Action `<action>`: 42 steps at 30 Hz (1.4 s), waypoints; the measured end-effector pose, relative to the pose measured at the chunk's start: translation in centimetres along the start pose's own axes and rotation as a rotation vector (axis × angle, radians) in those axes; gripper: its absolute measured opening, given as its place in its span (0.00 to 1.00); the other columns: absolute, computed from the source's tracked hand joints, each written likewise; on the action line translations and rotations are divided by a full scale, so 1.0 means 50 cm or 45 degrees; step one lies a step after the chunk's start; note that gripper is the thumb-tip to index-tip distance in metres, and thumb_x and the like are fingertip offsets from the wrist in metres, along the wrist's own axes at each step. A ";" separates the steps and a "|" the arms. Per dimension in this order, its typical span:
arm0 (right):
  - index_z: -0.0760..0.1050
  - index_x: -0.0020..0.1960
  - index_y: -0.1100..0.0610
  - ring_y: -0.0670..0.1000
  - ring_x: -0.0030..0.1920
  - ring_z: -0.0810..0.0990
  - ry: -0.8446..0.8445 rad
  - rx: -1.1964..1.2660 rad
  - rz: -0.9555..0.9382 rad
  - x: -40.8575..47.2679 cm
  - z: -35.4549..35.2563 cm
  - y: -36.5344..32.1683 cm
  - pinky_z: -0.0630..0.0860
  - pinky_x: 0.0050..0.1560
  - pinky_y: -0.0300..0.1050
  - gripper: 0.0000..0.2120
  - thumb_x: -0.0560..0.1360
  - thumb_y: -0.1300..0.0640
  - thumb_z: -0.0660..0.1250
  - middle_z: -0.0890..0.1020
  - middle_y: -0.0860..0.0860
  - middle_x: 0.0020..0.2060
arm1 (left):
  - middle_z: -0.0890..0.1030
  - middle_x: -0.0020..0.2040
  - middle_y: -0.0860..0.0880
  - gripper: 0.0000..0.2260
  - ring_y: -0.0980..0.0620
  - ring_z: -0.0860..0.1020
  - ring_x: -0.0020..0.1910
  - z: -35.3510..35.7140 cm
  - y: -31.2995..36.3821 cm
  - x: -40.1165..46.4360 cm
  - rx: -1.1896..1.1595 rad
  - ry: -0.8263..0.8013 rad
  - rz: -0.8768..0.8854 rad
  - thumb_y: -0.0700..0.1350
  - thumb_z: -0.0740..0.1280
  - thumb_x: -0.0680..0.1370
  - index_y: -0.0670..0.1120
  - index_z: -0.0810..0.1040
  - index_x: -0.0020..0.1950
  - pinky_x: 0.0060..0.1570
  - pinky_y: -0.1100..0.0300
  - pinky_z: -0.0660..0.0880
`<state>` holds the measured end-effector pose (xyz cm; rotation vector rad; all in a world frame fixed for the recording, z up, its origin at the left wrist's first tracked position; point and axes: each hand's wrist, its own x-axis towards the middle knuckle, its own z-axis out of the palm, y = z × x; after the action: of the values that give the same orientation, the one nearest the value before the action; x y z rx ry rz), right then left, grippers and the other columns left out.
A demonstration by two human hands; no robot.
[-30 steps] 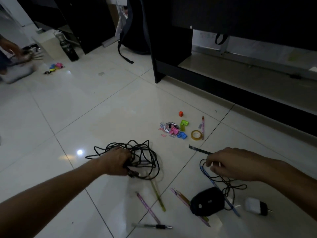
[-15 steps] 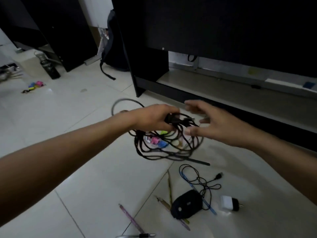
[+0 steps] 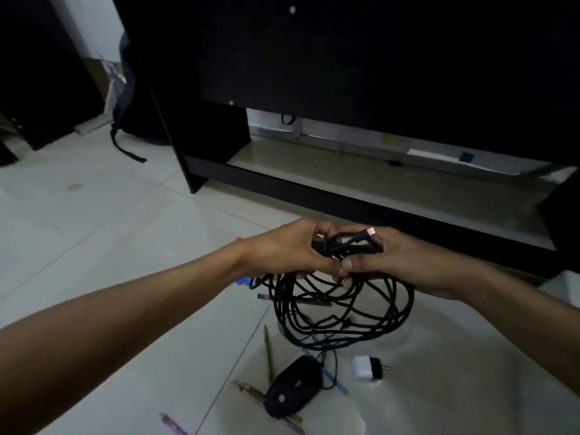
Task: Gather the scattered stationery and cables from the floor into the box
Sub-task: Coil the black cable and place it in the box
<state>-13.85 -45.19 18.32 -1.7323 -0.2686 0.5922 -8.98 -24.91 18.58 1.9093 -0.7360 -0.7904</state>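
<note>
Both hands meet above the floor: the left hand [image 3: 292, 246] and right hand [image 3: 389, 262] each have fingers curled tight around the black cable bundle [image 3: 342, 306], whose loops dangle toward six o'clock. Beneath lie a black mouse [image 3: 293, 387], a white charger [image 3: 365, 367] and pencils [image 3: 267, 353]. No box shows.

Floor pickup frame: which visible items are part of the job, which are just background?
Job items:
- black cable bundle, held by left hand and right hand
- black mouse
- white charger plug
- green pencil
- pink pen

Background:
- black desk
- backpack strap
</note>
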 end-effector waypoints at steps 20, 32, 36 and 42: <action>0.77 0.45 0.59 0.40 0.21 0.62 -0.026 0.502 0.226 -0.225 -0.163 0.018 0.73 0.34 0.39 0.05 0.69 0.60 0.68 0.61 0.46 0.23 | 0.66 0.27 0.56 0.11 0.61 0.62 0.22 0.026 0.089 0.135 -0.339 -0.624 0.026 0.39 0.68 0.75 0.36 0.73 0.53 0.21 0.71 0.62; 0.80 0.41 0.59 0.43 0.17 0.60 0.844 1.194 -0.481 -0.218 -0.170 0.008 0.67 0.22 0.33 0.08 0.73 0.55 0.67 0.61 0.45 0.20 | 0.64 0.22 0.55 0.09 0.58 0.68 0.23 0.122 0.098 0.204 -1.271 -0.126 0.238 0.46 0.68 0.74 0.46 0.71 0.37 0.43 0.61 0.78; 0.76 0.43 0.60 0.41 0.17 0.58 0.808 0.941 -0.247 -0.269 -0.216 0.000 0.57 0.16 0.32 0.07 0.72 0.56 0.65 0.60 0.44 0.21 | 0.61 0.23 0.55 0.06 0.59 0.61 0.19 0.135 0.123 0.214 -1.150 -0.116 0.170 0.46 0.67 0.75 0.46 0.74 0.39 0.28 0.64 0.72; 0.78 0.46 0.60 0.40 0.19 0.61 0.519 0.771 0.047 -0.410 -0.294 0.005 0.67 0.21 0.34 0.06 0.74 0.58 0.65 0.62 0.44 0.22 | 0.62 0.23 0.54 0.05 0.58 0.62 0.20 0.177 0.177 0.258 -1.062 -0.368 0.134 0.44 0.68 0.74 0.43 0.78 0.42 0.31 0.62 0.75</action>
<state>-23.48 -67.47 25.20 -1.2285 0.2159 0.2890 -9.33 -42.79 20.28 1.0139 -0.5428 -1.1030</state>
